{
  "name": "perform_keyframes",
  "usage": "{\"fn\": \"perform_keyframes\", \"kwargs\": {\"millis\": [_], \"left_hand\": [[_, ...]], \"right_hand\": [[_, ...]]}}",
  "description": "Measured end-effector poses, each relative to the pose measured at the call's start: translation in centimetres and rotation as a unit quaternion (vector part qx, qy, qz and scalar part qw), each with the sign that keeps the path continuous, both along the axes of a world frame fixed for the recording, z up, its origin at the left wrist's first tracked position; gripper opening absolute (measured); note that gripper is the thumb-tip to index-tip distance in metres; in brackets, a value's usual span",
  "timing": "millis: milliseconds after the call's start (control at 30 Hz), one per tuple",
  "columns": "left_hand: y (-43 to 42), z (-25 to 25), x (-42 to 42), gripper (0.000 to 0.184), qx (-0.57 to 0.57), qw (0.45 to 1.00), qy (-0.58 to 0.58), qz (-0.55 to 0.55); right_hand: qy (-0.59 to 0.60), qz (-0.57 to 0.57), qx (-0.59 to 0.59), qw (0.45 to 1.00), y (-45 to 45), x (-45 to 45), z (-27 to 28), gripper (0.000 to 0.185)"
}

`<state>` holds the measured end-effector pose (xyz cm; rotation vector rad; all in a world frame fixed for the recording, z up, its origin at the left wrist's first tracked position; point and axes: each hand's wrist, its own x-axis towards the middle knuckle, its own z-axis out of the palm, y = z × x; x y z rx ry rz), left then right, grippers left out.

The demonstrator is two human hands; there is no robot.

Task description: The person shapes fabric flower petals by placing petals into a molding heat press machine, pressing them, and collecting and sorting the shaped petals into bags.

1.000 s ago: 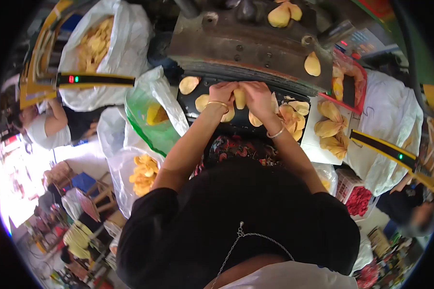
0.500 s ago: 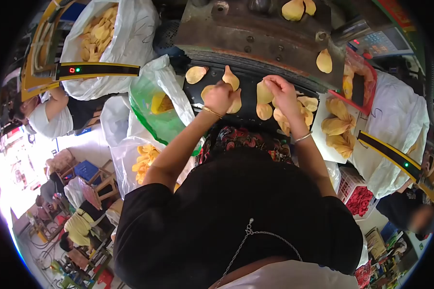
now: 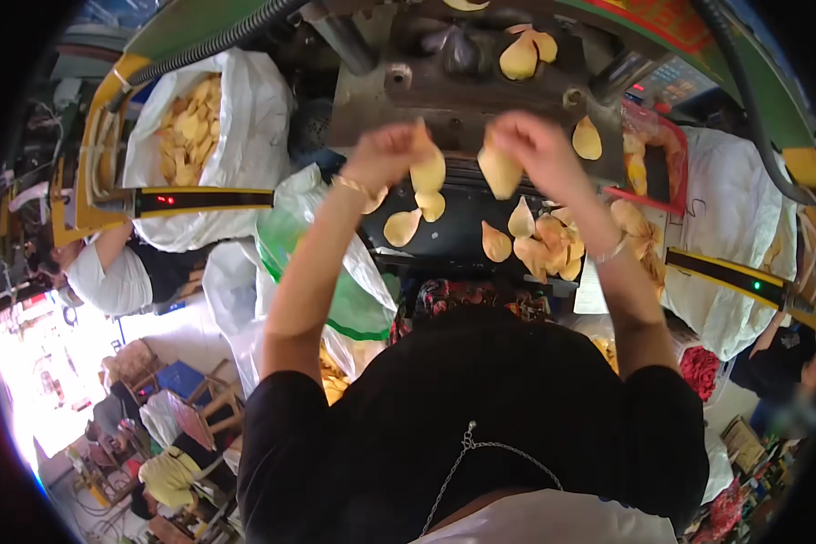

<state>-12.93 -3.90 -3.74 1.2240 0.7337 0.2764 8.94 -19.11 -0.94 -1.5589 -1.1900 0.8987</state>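
A yellow artificial petal [image 3: 428, 172] hangs from the pinched fingers of my left hand [image 3: 381, 156], above the front edge of the dark metal block [image 3: 363, 113]. My right hand [image 3: 533, 147] pinches a second yellow petal [image 3: 499, 174] by its upper end, also over that edge. Under and in front of my left hand, a loose petal [image 3: 402, 228] lies on the black surface [image 3: 444, 238]. Near my right wrist, a pile of petals [image 3: 551, 245] overlaps on the same surface. More petals [image 3: 519, 58] rest on the metal block beside a dark petal-shaped mould [image 3: 461, 53].
White sacks stand at both sides, the left sack [image 3: 254, 136] filled with petals. Yellow-edged sensor bars [image 3: 204, 200] flank the work area. A green-and-clear bag [image 3: 335, 290] hangs left, and a red-rimmed tray [image 3: 680, 172] sits right. Other people work in the background.
Both hands have moved forward from the black surface toward the metal block, each carrying a petal. The camera view has shifted, showing more of the machine.
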Motion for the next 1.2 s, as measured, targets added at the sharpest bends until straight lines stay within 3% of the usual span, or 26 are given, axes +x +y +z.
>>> {"fn": "perform_keyframes", "kwargs": {"millis": [33,100,167,233,300,433,533,567,600,633,700,767,833,967,1100,1133,1200], "left_hand": [[2.9,0.7,1.3,0.023,0.007,0.999,-0.044,-0.022],[6.5,5.1,4.2,0.023,0.026,0.999,-0.018,-0.036],[9.4,7.4,7.6,0.025,0.052,0.998,-0.004,-0.043],[11.8,7.3,9.9,0.020,0.086,0.996,0.020,-0.028],[13.6,5.5,11.5,0.017,0.090,0.995,0.040,-0.022],[19.2,-1.0,13.6,0.016,0.155,0.986,-0.008,-0.060],[25.0,-6.7,14.1,0.016,0.350,0.927,-0.053,-0.126],[23.5,-5.7,14.0,0.016,0.345,0.927,-0.054,-0.135],[21.0,-2.7,13.5,0.016,0.177,0.978,-0.077,-0.074],[18.9,-0.7,13.4,0.016,-0.001,0.996,-0.093,-0.013],[17.0,1.0,13.8,0.016,0.036,0.997,-0.063,-0.040],[16.7,2.3,13.2,0.016,0.134,0.990,-0.006,-0.044],[16.2,3.6,12.9,0.016,0.117,0.992,-0.003,-0.045],[14.4,5.2,14.3,0.017,0.077,0.995,0.007,-0.065],[16.5,3.9,14.0,0.018,0.098,0.990,0.058,-0.080],[17.7,3.0,14.2,0.019,0.115,0.985,0.071,-0.106],[17.3,3.2,14.1,0.020,0.125,0.983,0.074,-0.110]], "right_hand": [[-0.006,0.001,0.035,0.999,2.4,0.5,2.5,0.017],[-0.062,-0.014,0.070,0.996,7.9,2.6,3.9,0.020],[-0.112,-0.061,0.014,0.992,12.7,4.5,3.0,0.024],[-0.132,-0.093,0.082,0.983,14.7,4.9,2.2,0.022],[-0.150,-0.132,0.184,0.962,15.7,4.6,0.5,0.018],[-0.215,-0.150,0.192,0.946,15.7,4.4,1.2,0.017],[-0.172,-0.151,0.190,0.955,15.9,4.6,0.9,0.016],[-0.151,-0.149,0.194,0.958,16.1,4.6,0.7,0.015],[-0.151,-0.160,0.189,0.957,16.5,4.8,0.6,0.015],[-0.162,-0.148,0.190,0.957,16.8,4.9,0.3,0.015],[-0.178,-0.143,0.182,0.956,16.1,5.7,0.1,0.014],[-0.194,-0.113,0.085,0.971,16.2,5.7,0.8,0.025],[-0.191,-0.092,0.040,0.976,16.5,4.8,1.2,0.032],[-0.150,-0.132,0.053,0.978,15.6,4.9,1.9,0.023],[-0.148,-0.015,0.028,0.989,14.6,4.6,3.3,0.029],[-0.256,-0.083,0.021,0.963,13.5,3.1,3.9,0.026],[-0.471,-0.196,0.015,0.860,11.9,0.9,5.1,0.023]]}}
